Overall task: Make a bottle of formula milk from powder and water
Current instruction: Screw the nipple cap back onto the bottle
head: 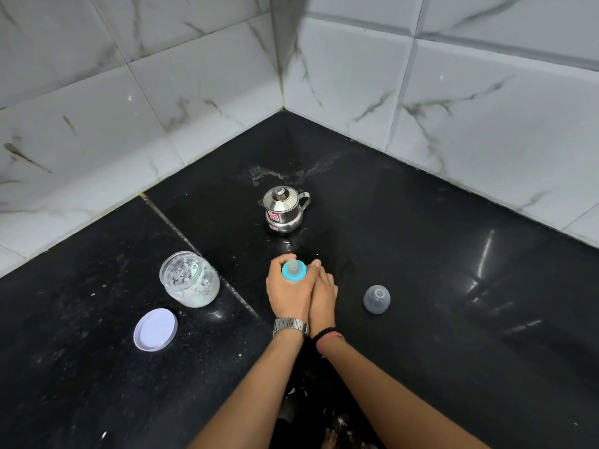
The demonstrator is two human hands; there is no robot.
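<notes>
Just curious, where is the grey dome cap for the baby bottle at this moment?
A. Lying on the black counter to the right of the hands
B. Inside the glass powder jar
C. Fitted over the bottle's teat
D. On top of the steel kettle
A: the grey dome cap lies by itself on the black counter, right of both hands, while the bottle's teat stands uncovered in its blue collar.

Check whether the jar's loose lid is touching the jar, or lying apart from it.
Apart. The head view shows the lid lying flat on the counter, nearer the person than the open jar, with a strip of dark counter between them.
</notes>
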